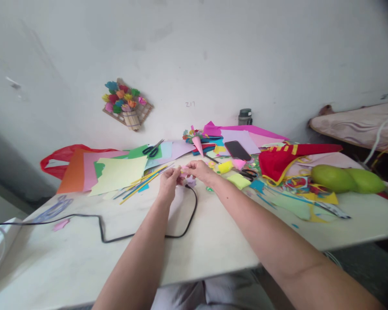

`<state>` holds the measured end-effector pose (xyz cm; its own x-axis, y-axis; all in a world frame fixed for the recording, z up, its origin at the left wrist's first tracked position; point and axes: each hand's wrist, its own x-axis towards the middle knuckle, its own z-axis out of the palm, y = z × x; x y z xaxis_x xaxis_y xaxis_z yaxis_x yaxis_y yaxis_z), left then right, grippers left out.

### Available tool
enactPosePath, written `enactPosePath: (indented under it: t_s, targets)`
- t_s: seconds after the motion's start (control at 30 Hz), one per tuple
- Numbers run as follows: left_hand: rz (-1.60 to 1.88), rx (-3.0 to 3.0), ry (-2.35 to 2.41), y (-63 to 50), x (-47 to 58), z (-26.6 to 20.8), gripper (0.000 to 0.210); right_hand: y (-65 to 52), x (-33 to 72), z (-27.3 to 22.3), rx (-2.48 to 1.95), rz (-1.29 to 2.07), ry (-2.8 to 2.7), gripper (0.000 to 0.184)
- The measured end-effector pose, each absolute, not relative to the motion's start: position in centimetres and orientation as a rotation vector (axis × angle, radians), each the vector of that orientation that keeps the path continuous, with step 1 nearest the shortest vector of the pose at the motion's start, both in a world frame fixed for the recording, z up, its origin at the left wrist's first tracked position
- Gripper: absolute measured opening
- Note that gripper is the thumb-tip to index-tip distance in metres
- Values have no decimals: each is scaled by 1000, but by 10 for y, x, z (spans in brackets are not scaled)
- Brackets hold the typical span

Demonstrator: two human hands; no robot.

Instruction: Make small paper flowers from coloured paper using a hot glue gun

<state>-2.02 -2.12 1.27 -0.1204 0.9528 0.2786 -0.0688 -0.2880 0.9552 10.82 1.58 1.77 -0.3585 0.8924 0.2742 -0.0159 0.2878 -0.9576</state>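
Observation:
My left hand [169,182] and my right hand [199,170] meet over the middle of the table, fingertips pinched together. Between them is a small pink paper piece [183,171], mostly covered by the fingers. Just below the fingertips a black cord [194,206] ends at a small object that the hands partly hide; I cannot make out what it is. Beside my left hand lie thin yellow and blue paper strips [139,187]. Yellow paper pieces [225,167] and a pink paper piece [239,164] lie to the right of my right hand.
Coloured paper sheets [119,174] and dark scissors [153,149] lie at the back left. A phone [237,150], more scissors [248,174], a red cloth [276,161] and a green gourd-shaped thing [333,177] are on the right. The cord crosses the table's front left.

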Motion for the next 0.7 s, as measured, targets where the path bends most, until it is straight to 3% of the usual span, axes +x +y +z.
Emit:
enactPosePath:
  t_s: [0.7]
  targets:
    - [1621, 1404, 1264, -20, -19, 13, 37, 9, 107, 24, -910, 1391, -1371, 20]
